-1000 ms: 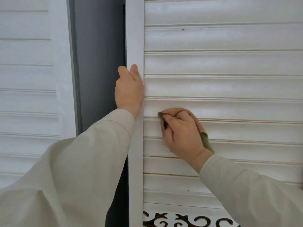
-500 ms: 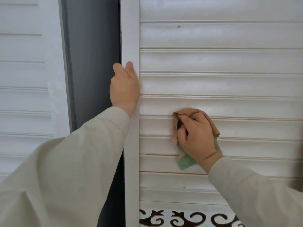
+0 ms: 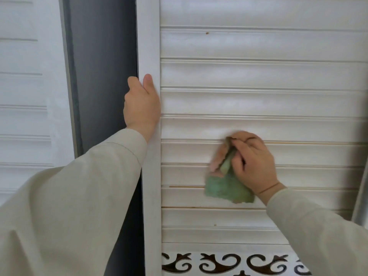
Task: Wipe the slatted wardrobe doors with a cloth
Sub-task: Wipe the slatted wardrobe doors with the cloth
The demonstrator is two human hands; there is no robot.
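Observation:
A white slatted wardrobe door (image 3: 258,76) fills the right of the head view. My left hand (image 3: 141,104) grips its left frame edge, thumb on the front face and fingers wrapped behind. My right hand (image 3: 253,164) presses a pink and green cloth (image 3: 223,186) flat against the lower slats, near the middle of the door. The cloth hangs below and left of my fingers, and part of it is hidden under the hand.
A second white slatted door (image 3: 25,96) stands at the left. Between the two doors lies a dark gap (image 3: 103,76) into the wardrobe. A carved scroll panel (image 3: 229,263) runs along the door below the slats. Cream sleeves cover both forearms.
My right hand has slid the cloth to the right along the lower slats, and more of the green cloth shows below it. My left hand keeps its grip on the frame.

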